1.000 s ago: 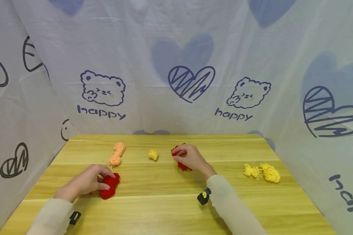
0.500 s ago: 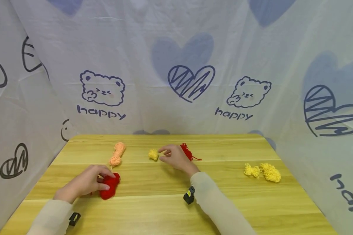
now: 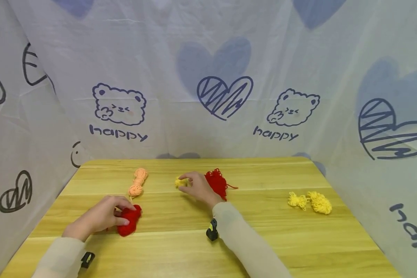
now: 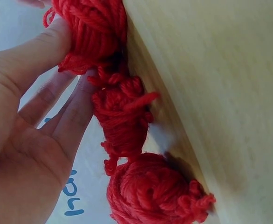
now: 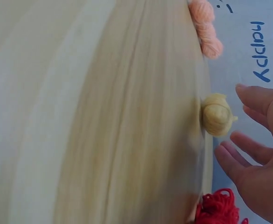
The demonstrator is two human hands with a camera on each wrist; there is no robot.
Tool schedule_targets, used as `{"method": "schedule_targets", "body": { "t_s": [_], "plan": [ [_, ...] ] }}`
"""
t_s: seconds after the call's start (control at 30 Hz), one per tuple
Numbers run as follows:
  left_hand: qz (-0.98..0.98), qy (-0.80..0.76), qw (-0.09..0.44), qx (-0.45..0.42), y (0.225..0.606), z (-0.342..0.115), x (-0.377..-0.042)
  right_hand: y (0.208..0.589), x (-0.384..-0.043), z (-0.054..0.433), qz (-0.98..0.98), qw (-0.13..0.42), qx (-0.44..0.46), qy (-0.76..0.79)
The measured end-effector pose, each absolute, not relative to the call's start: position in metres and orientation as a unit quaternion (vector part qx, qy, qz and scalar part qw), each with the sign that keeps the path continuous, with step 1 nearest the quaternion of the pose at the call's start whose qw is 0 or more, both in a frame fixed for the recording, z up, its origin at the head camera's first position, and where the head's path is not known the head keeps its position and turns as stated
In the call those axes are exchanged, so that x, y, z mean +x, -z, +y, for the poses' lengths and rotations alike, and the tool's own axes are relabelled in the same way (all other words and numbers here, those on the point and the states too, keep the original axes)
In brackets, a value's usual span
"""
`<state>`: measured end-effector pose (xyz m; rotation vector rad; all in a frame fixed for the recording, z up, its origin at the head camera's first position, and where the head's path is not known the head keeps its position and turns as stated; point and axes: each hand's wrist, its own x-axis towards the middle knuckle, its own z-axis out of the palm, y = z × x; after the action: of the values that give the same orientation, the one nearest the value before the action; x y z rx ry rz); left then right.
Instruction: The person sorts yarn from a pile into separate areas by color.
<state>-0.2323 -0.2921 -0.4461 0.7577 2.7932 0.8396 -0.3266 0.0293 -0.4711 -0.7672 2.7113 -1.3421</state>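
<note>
My left hand (image 3: 104, 214) holds a red yarn bundle (image 3: 129, 221) at the left of the table, thumb on its near side and fingers behind. In the left wrist view, two more red yarn bundles (image 4: 122, 123) lie in line below the held one. My right hand (image 3: 199, 188) reaches to a small yellow yarn ball (image 5: 217, 115) at the back middle. Its thumb and fingers are spread on either side of the ball, with a gap showing in the right wrist view. A loopy red yarn clump (image 3: 217, 183) lies just right of that hand, partly hidden by it.
A peach yarn skein (image 3: 138, 182) lies at the back left, beyond my left hand. Two yellow yarn bundles (image 3: 319, 202) sit side by side at the right of the wooden table (image 3: 180, 251). A printed white cloth (image 3: 173, 88) hangs around the back and sides.
My right hand has left the red yarn clump and moved left to the yellow yarn ball. The clump now shows more fully, a loose strand trailing right. My left hand stays in place.
</note>
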Motion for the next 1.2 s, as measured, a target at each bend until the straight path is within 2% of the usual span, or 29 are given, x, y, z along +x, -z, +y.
{"method": "schedule_targets", "body": {
  "t_s": [0.37,0.63,0.9,1.2],
  "plan": [
    [0.922,-0.296,0.079,0.237,0.447,-0.291,-0.231,0.474,-0.33,0.019,0.879,0.017,-0.199,0.434],
    [0.923,-0.294,0.079,0.234,0.447,-0.291,-0.232,0.479,-0.334,0.02,0.884,0.016,-0.197,0.423],
    [0.923,-0.294,0.076,0.236,0.448,-0.292,-0.232,0.476,-0.334,0.023,0.873,0.056,-0.202,0.441],
    [0.924,-0.29,0.073,0.238,0.449,-0.292,-0.233,0.469,-0.33,0.036,0.858,0.129,-0.236,0.437]
  ]
}}
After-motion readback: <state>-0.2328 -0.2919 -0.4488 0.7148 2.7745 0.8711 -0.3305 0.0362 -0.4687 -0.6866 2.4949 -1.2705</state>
